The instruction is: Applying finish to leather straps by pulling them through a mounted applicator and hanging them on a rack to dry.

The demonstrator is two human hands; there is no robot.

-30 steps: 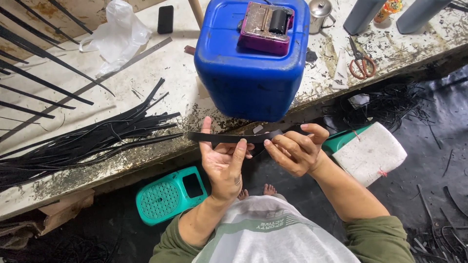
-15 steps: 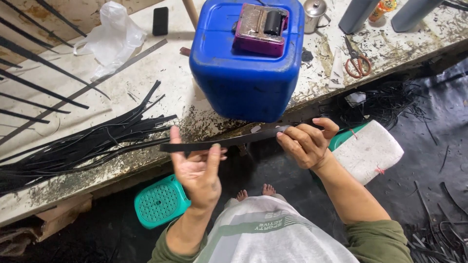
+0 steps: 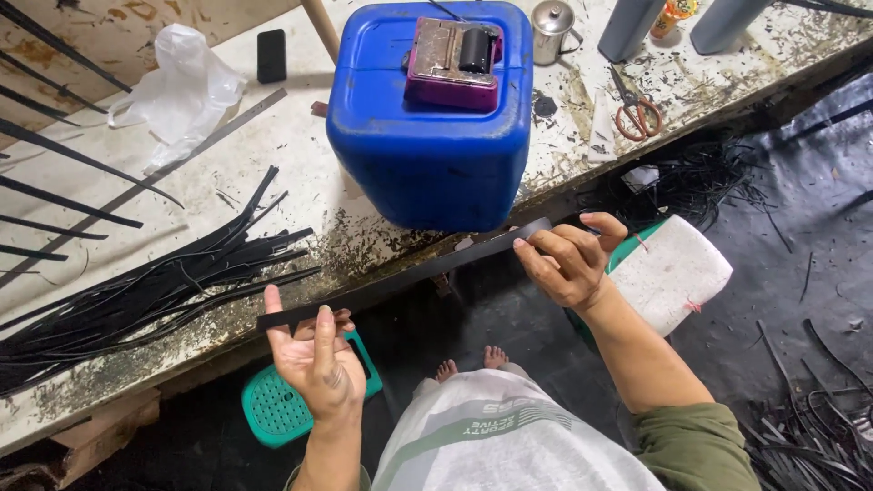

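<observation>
Head view looked down on a worn workbench [image 3: 273,218] with a blue plastic jerrycan [image 3: 427,136] standing upright near its front edge; its inside could not be seen. On top of the jerrycan lay a small purple and metal hand tool with a black roller [image 3: 453,62]. Behind it stood a small steel cup with a lid [image 3: 553,29], contents hidden, and two grey cylinders [image 3: 629,27] beside an orange-capped bottle [image 3: 671,15], cut off by the frame. Red-handled scissors [image 3: 635,107] lay on the bench to the right, a crumpled clear plastic bag [image 3: 177,91] and a black phone [image 3: 271,55] to the left. A heap of black strips [image 3: 145,291] lay on the bench's left part.

A long black strip [image 3: 409,271] was held in the air just in front of the bench edge. The right hand [image 3: 568,259] pinched its right end between thumb and fingers. The left hand [image 3: 314,359] was open, palm up, fingers spread, with the strip's left end lying across the fingertips. Below, a green perforated stool [image 3: 273,409] and a white sack [image 3: 673,273] sat on the dark floor.
</observation>
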